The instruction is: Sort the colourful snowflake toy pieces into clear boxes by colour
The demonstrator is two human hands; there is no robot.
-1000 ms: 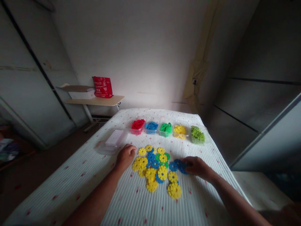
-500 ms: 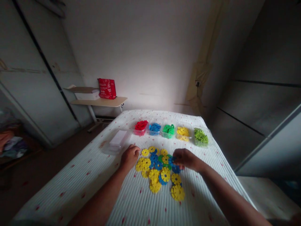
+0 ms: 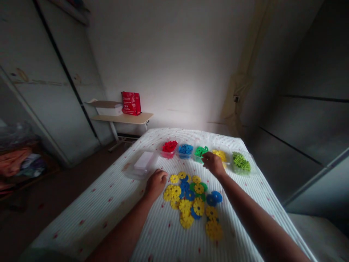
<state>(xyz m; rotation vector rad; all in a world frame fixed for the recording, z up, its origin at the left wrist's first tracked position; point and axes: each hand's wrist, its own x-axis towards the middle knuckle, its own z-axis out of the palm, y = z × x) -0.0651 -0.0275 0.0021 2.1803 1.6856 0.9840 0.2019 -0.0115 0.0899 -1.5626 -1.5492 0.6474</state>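
Flower-shaped notched plastic discs lie in a loose pile on the quilted cover. Among them are yellow discs (image 3: pixel 185 206), blue discs (image 3: pixel 184 186) and a green disc (image 3: pixel 203 186), with two blue discs (image 3: pixel 215 198) apart at the right. My left hand (image 3: pixel 156 184) rests on the cover left of the pile, its fingers curled and nothing seen in them. My right hand (image 3: pixel 214 162) is above the near edge of the boxes, between the green-disc box (image 3: pixel 200 155) and the yellow-disc box (image 3: pixel 219 155). Its fingers are pinched together; whatever is between them is hidden.
Farther back stand a clear box of red pieces (image 3: pixel 169 149), one of blue pieces (image 3: pixel 185 150) and one of light green pieces (image 3: pixel 241 162). A clear tub with a white block (image 3: pixel 144 160) sits at left. Behind is a side table (image 3: pixel 133 118) with a red bag (image 3: pixel 131 103).
My right hand has lifted from the blue discs at the pile's right and moved away from me to the boxes. My left hand stays by the pile. The view has shifted slightly.
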